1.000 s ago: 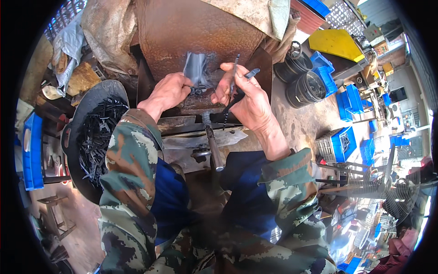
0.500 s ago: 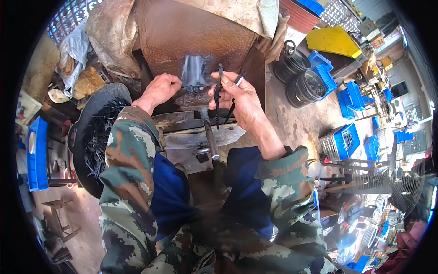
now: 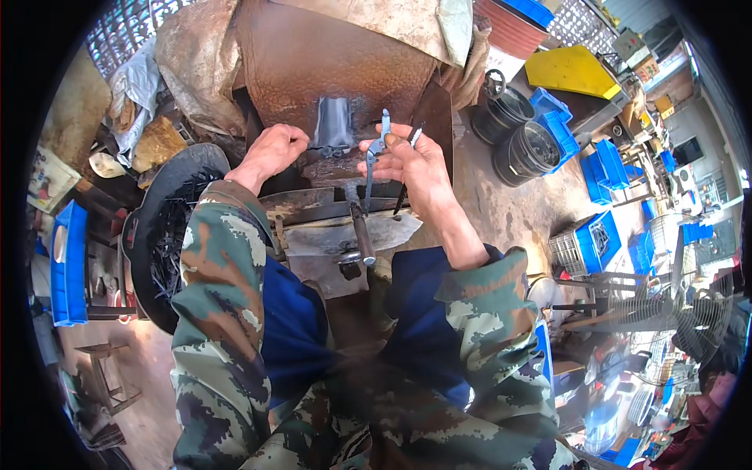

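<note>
Before the pale, blurred moving strip of a grinder [image 3: 335, 117], my left hand [image 3: 276, 152] is closed with its fingertips pinched together. A small dark metal piece [image 3: 333, 149] lies just beyond those fingertips; I cannot tell whether they hold it. My right hand [image 3: 411, 163] grips a slim metal tool like pliers [image 3: 370, 172], upright, its narrow head above the fingers and a long leg hanging below. Behind the same fingers slants a dark strip with a ridged edge [image 3: 416, 135]; whether it belongs to the tool is unclear.
A round metal bar [image 3: 362, 236] juts toward me below the work spot. To the left, a black basin [image 3: 141, 258] holds many dark metal strips. Two black buckets [image 3: 523, 153] stand at right, near blue crates [image 3: 601, 174] and a caged fan [image 3: 677, 313].
The plier-like tool has turned in my right hand, and its blue-grey face now catches the light. My left hand stays almost in place.
</note>
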Motion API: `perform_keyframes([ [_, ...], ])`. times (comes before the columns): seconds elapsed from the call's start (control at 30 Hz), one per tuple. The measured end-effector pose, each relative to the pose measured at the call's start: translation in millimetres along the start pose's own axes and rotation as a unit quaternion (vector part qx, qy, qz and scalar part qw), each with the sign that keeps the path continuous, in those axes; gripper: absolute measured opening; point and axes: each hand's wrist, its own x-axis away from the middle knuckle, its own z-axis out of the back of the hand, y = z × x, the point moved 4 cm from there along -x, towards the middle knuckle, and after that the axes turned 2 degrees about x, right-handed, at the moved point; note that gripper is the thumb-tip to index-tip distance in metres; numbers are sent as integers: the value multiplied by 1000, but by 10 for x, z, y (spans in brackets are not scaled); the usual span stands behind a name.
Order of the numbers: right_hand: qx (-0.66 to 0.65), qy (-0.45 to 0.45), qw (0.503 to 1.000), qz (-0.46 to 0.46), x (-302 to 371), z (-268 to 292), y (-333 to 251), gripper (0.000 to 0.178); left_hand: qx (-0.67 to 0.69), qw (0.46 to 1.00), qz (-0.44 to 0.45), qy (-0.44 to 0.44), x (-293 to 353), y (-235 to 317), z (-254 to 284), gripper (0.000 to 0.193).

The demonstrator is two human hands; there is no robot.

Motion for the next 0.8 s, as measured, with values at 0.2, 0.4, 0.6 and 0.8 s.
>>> perform_keyframes([
  [0.2, -6, -2, 1000, -5, 2, 36, -22, 30, 9, 1000, 3, -5, 9, 105, 28, 29],
  [0.4, -42, -24, 999, 8, -6, 14, -43, 30, 7, 1000, -14, 3, 8, 96, 40, 29],
  [0.6, -46, 1, 999, -11, -41, 56, 49, 27, 17, 1000, -12, -3, 0, 105, 48, 30],
  [0.8, -44, 63, 985, -153, -35, 232, 185, 25, 41, 999, 0, -12, 14, 178, 84, 30],
])
